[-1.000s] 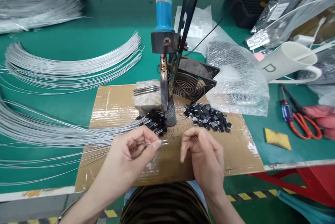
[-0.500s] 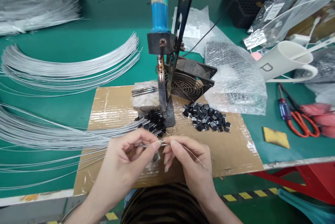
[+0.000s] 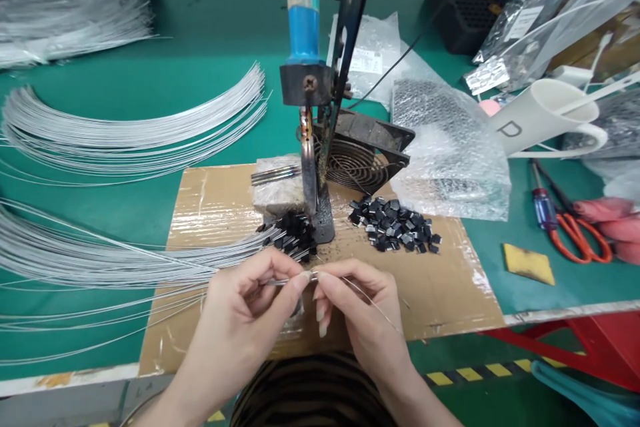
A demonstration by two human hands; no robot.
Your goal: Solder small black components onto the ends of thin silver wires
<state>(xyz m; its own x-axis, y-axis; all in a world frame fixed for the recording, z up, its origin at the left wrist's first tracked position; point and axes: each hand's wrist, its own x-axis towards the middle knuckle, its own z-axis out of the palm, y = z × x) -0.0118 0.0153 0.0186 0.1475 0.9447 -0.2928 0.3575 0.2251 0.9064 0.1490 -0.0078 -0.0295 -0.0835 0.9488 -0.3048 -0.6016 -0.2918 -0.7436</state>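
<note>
While both hands work close together at lower centre of the frame, the left hand (image 3: pixel 245 310) is closed to a pinch, thumb against forefinger, on a thin silvery-grey strand (image 3: pixel 277 282); whether one strand or several, cannot tell. The right hand (image 3: pixel 367 310) pinches likewise, thumb and forefinger together, other fingers loosely curled; it grips a fine pale wire (image 3: pixel 370 300) that trails back over the hand towards lower right. Fingertips of the two hands nearly meet; the exact join between strand and wire is too small to read.

Beneath: a flat brown cardboard sheet (image 3: pixel 445 297) on the green tabletop (image 3: pixel 210 74). Just above the left hand, a heap of black-ended pieces (image 3: pixel 296 230) beside a long bundle of grey wires (image 3: pixel 100 262) that runs in from the left edge. A second, curved bundle of pale grey wires (image 3: pixel 135 127) lies at left, higher up.

Centre, above the hands: a blue-handled soldering iron (image 3: pixel 303 34), pointing down, clamped in a black bracket. Left of its tip, a whitish wrapped block (image 3: pixel 277 197); right, a dark square fan (image 3: pixel 363 167). Below the fan, a scattered pile of small black components (image 3: pixel 395 226). Right side: a white mug (image 3: pixel 535 120), orange-handled scissors (image 3: pixel 570 240), a yellow sponge (image 3: pixel 529 264).
</note>
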